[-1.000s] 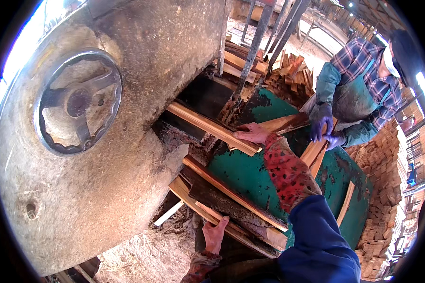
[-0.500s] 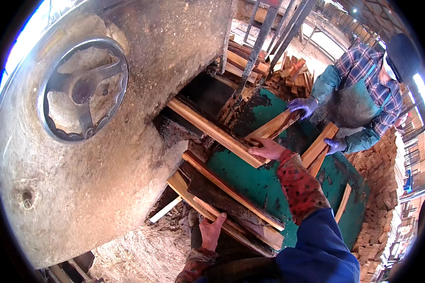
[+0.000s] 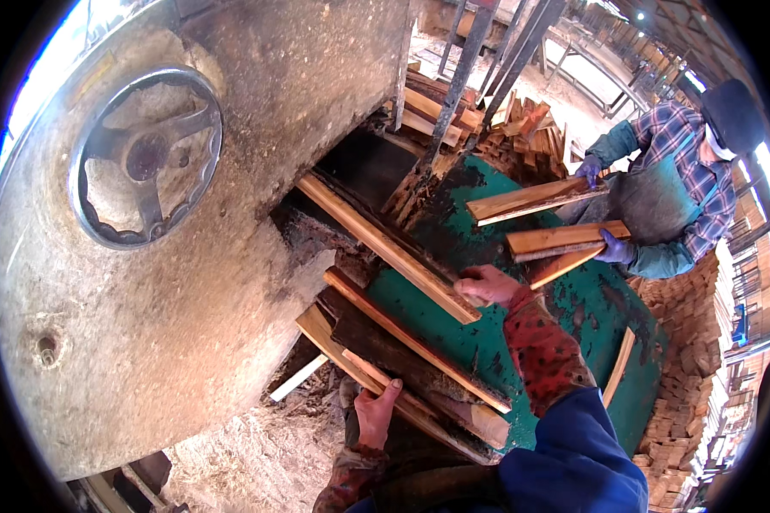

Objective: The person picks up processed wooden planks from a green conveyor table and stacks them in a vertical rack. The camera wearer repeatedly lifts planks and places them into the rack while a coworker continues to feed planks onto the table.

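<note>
Near the middle, my right hand, its fingers curled, is closed at the outer end of a long wooden board. That board slants out from beside the grey metal housing. My left hand grips a bark-edged wooden plank near my body, thumb on top by a thin wood strip. Its fingers underneath are hidden. Between my hands lie a dark bark slab and a narrow reddish board, side by side.
A steering-type handwheel sits on the big metal housing at left. Across the green table, a co-worker holds wooden pieces in gloved hands. A loose stick lies at right, beside stacked wood.
The long board and my right hand have come slightly outward, toward me. The co-worker's pieces have moved away from my right hand and turned. My left hand keeps its grip.
</note>
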A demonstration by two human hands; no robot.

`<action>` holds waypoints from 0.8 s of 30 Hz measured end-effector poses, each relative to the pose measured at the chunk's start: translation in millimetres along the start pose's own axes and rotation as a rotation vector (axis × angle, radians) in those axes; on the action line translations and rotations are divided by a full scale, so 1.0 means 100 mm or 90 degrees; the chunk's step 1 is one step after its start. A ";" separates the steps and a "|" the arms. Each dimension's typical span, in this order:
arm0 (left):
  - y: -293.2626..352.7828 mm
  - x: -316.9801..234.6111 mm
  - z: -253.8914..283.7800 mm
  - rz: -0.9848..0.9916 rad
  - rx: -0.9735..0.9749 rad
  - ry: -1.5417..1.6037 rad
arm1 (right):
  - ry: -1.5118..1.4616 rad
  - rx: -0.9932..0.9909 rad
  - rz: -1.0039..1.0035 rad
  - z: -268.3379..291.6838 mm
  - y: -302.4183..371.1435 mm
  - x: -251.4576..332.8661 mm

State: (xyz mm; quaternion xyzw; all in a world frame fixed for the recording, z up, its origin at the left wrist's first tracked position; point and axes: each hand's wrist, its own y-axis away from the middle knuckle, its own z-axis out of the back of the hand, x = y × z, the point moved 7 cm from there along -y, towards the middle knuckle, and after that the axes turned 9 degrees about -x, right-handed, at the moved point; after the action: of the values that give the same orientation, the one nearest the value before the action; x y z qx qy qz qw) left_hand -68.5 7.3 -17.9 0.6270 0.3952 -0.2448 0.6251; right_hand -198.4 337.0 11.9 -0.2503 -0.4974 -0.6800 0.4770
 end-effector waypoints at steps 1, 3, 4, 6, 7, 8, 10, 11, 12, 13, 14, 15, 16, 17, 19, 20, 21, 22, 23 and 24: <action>-0.02 0.02 0.00 -0.012 0.000 0.003 | 0.003 -0.006 -0.002 0.07 0.02 0.08; -0.04 0.07 0.02 -0.017 -0.006 -0.001 | 0.050 -0.048 -0.033 0.22 0.17 0.23; -0.05 0.09 0.03 -0.008 -0.011 -0.008 | 0.093 -0.065 -0.032 0.27 0.27 0.32; -0.08 0.17 0.04 0.001 -0.011 -0.008 | 0.163 -0.112 -0.016 0.37 0.42 0.39; -0.10 0.21 0.04 0.002 -0.007 -0.002 | 0.185 -0.134 0.006 0.40 0.50 0.35; -0.12 0.25 0.04 0.002 -0.003 0.005 | 0.208 -0.156 0.027 0.42 0.58 0.29; -0.11 0.23 0.05 -0.002 -0.009 -0.014 | 0.167 -0.176 -0.017 0.37 0.77 0.26; -0.10 0.21 0.05 -0.004 -0.012 -0.023 | 0.152 -0.185 -0.016 0.36 0.83 0.22; -0.09 0.18 0.04 -0.006 -0.011 -0.018 | 0.136 -0.193 -0.015 0.34 0.90 0.17; -0.07 0.14 0.03 -0.007 -0.010 -0.014 | 0.121 -0.202 -0.017 0.32 1.00 0.09; -0.06 0.12 0.01 -0.007 -0.009 -0.010 | 0.102 -0.223 0.003 0.33 1.09 -0.01; -0.06 0.13 0.02 -0.020 -0.004 -0.016 | 0.092 -0.243 -0.002 0.30 1.20 -0.05; -0.09 0.16 0.04 -0.032 -0.004 -0.023 | 0.081 -0.258 -0.005 0.26 1.32 -0.05; -0.10 0.18 0.06 -0.045 -0.005 -0.029 | 0.070 -0.273 -0.009 0.23 1.44 -0.04; -0.06 0.11 0.00 -0.048 -0.002 -0.020 | 0.114 -0.327 0.049 0.21 1.72 -0.02; -0.06 0.11 0.01 -0.048 -0.006 -0.029 | 0.135 -0.348 0.106 0.19 1.87 -0.05; -0.06 0.10 0.02 -0.049 -0.008 -0.036 | 0.156 -0.369 0.164 0.18 1.99 -0.04; -0.07 0.13 0.03 -0.011 0.001 -0.030 | 0.112 -0.343 0.061 0.12 2.11 0.00; -0.06 0.12 0.04 -0.001 -0.003 -0.033 | 0.124 -0.336 0.079 0.05 2.21 0.07; -0.05 0.10 0.03 0.006 -0.003 -0.036 | 0.137 -0.335 0.099 -0.02 2.33 0.13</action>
State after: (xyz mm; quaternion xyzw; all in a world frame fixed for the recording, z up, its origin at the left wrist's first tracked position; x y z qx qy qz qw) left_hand -66.5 5.4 -29.6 0.6203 0.3750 -0.2582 0.6387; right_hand 5.7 318.6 123.9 -0.3293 -0.2300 -0.7694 0.4967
